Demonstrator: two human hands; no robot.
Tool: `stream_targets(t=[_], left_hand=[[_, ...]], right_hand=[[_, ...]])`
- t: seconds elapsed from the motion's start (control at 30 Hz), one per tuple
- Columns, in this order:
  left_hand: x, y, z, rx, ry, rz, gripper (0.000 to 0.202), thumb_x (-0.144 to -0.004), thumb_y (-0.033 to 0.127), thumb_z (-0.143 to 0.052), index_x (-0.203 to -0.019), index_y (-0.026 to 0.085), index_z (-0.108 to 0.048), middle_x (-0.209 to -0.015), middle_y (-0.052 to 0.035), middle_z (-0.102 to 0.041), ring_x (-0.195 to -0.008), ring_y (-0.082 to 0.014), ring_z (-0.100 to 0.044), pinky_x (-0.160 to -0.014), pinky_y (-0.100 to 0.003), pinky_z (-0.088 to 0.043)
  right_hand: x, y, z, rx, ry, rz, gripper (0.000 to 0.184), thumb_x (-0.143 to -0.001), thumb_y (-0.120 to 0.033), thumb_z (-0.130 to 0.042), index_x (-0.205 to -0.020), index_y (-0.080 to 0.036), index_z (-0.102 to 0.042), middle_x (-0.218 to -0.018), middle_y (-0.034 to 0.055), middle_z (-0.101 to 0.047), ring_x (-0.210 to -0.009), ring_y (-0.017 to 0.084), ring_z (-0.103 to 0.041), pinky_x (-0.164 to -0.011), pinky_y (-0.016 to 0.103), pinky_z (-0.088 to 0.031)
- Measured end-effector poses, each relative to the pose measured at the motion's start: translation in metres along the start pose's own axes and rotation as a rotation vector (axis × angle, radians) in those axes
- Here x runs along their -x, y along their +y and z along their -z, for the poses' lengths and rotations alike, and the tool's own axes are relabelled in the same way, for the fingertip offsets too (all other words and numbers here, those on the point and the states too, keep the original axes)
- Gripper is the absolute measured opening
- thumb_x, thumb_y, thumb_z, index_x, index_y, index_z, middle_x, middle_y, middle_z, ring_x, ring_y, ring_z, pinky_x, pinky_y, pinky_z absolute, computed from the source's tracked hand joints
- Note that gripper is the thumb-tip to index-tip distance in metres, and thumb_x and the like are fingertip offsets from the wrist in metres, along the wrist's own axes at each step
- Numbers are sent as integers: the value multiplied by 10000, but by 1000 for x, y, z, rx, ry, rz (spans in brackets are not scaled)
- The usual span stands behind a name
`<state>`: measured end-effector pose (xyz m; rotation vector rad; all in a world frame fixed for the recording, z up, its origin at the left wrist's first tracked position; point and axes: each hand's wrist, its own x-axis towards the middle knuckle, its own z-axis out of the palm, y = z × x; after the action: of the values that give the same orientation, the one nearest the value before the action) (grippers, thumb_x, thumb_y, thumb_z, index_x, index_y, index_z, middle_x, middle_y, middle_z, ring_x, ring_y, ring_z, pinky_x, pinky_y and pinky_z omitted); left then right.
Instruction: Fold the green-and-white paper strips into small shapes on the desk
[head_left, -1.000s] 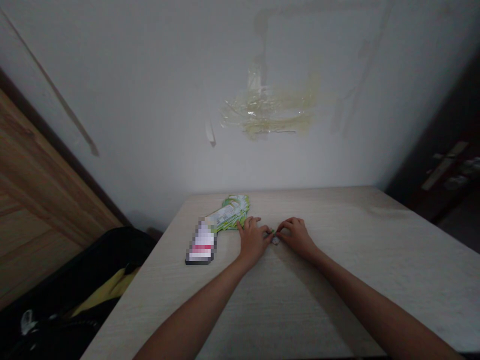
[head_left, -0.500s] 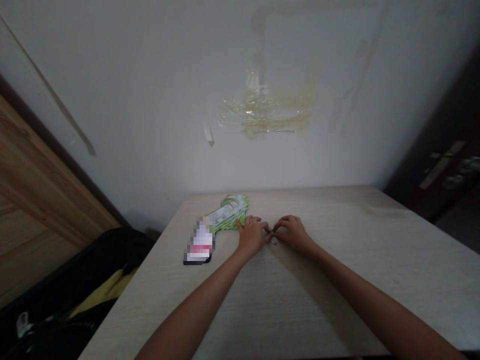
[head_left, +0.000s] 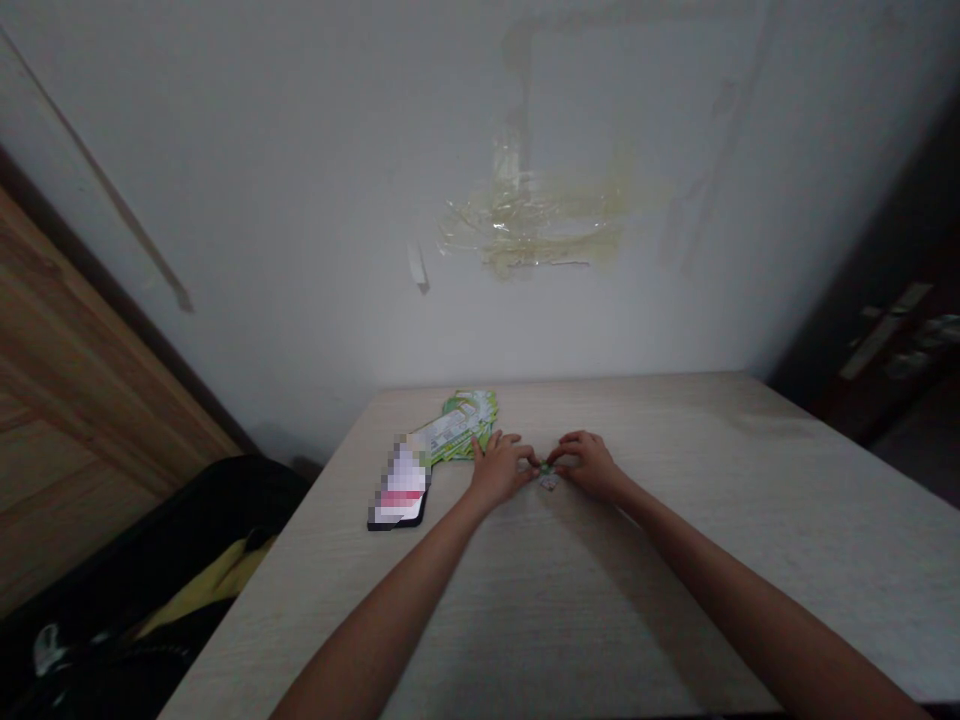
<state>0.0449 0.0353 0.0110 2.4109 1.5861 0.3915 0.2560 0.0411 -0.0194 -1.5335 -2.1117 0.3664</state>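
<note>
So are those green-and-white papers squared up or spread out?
Spread out: the papers overlap beside the left hand, with staggered edges showing.

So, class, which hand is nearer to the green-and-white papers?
Left: the left hand is at the right-hand edge of the papers; the right hand is farther right.

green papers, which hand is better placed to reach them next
Probably the left hand: it lies beside the green papers, while the right hand lies farther off, with the left hand between.
</note>
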Motion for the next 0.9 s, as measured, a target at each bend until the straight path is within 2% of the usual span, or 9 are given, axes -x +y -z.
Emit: stream_targets(t=[0.2, 0.5, 0.77, 0.9], left_hand=[[0, -6, 3, 8, -49, 10, 214, -832, 477, -638, -1032, 420, -687, -1436, 14, -457, -1408, -361, -232, -1050, -737, -43], [-2, -9, 4, 3, -58, 14, 225, -823, 503, -633, -1035, 448, -687, -1431, 32, -464, -1406, -344, -237, -1058, -726, -29], [4, -3, -1, -14, 23, 8, 215, -828, 483, -631, -1029, 435, -690, -1394, 23, -495, -1403, -341, -233, -1057, -728, 3], [5, 5, -6, -28, 58, 23, 213, -836, 524, -614, -979, 387, -696, -1382, 3, -499, -1401, -331, -231, -1046, -739, -27]], right_hand=[[-3, 0, -1, 20, -35, -28, 247, -752, -267, -671, -970, -347, -755, -1168, 41, -607, -1162, 249, -495, -1043, 417, -321], [2, -1, 2, -3, -26, -12, 284, -761, -204, -635, -982, -342, -750, -1176, 41, -594, -1177, 256, -477, -1043, 421, -330], [7, -3, 2, 6, 15, 13, 269, -776, -224, -614, -1004, -295, -740, -1150, 56, -602, -1147, 241, -501, -1022, 386, -352], [7, -6, 0, 31, 30, 0, 238, -805, -318, -618, -1014, -290, -727, -1155, 61, -594, -1154, 251, -491, -1018, 403, -350]])
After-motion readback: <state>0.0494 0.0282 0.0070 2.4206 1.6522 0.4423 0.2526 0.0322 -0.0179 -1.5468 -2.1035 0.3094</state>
